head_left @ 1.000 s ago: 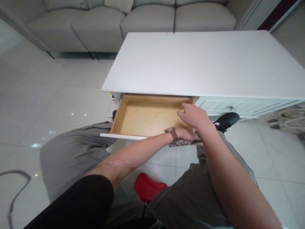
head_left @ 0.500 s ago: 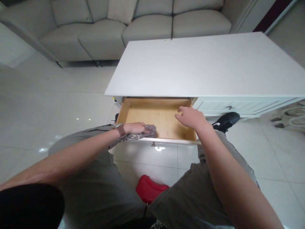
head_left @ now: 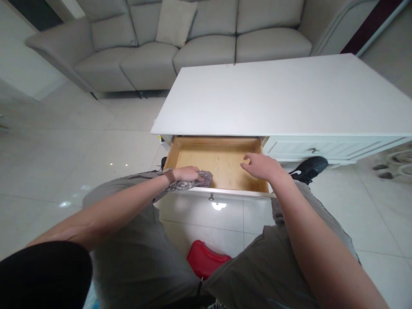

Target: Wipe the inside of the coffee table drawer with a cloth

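A pulled-out wooden drawer (head_left: 225, 161) of the white coffee table (head_left: 257, 98) lies between my hands, its bottom bare. My left hand (head_left: 188, 173) grips a grey patterned cloth (head_left: 205, 178) at the drawer's front left corner; part of the cloth hangs over the front edge. Over the drawer's right side is my right hand (head_left: 262, 165), thumb and fingers curved apart with nothing in them. A small knob (head_left: 211, 197) sits on the drawer front.
Beyond the table stands a grey sofa (head_left: 212, 47) with a beige cushion (head_left: 176, 21). A red plastic object (head_left: 206, 259), perhaps a stool, shows between my legs. Right of the open drawer is a closed one with its own knob (head_left: 314, 150). A black shoe (head_left: 310, 167) rests below it.
The view has shifted slightly, so everything sits a little lower and further right. Against the drawer, my right hand has come slightly nearer the front. My left hand still holds the cloth.
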Demonstrator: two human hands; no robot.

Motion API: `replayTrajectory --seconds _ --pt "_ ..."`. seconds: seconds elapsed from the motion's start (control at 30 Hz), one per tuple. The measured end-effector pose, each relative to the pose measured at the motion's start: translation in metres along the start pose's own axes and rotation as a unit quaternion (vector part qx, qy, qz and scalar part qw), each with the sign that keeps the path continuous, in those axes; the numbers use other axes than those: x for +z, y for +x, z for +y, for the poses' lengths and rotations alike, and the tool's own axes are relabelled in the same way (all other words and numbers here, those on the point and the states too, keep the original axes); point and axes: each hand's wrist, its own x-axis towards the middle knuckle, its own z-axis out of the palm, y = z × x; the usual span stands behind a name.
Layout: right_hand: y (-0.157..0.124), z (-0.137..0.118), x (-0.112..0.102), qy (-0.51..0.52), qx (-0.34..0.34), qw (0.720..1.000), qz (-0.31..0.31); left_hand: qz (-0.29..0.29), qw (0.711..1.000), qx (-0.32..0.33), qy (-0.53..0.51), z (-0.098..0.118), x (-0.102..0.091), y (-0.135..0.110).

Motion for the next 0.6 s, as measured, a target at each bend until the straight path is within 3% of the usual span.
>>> replayTrajectory --seconds 0.13,0.23,0.3,0.37,0.43,0.5,0.6 --pt "0.001 -0.004 -0.003 0.002 0.003 1.000 0.006 -0.126 0.981 0.112 0.101 0.041 0.067 0.013" --pt "0.002 -0.007 -0.005 0.009 0.003 1.000 0.012 -0.176 0.971 0.152 0.057 0.065 0.105 0.021" --pt "0.003 -0.007 -0.007 0.015 0.007 1.000 0.025 -0.219 0.965 0.143 -0.032 0.071 0.113 0.025" --pt "0.002 -0.007 -0.009 0.019 0.015 0.998 0.051 -0.242 0.951 0.099 -0.163 0.068 0.102 0.027" --pt "-0.001 -0.006 -0.012 0.023 0.024 0.996 0.079 -0.206 0.931 0.024 -0.300 0.056 0.077 0.029" --pt "-0.004 -0.006 -0.014 0.027 0.027 0.994 0.100 -0.123 0.907 -0.049 -0.401 0.040 0.044 0.030" --pt "-0.008 -0.008 -0.015 0.035 0.022 0.994 0.103 0.040 0.841 -0.063 -0.536 0.013 -0.001 0.034"
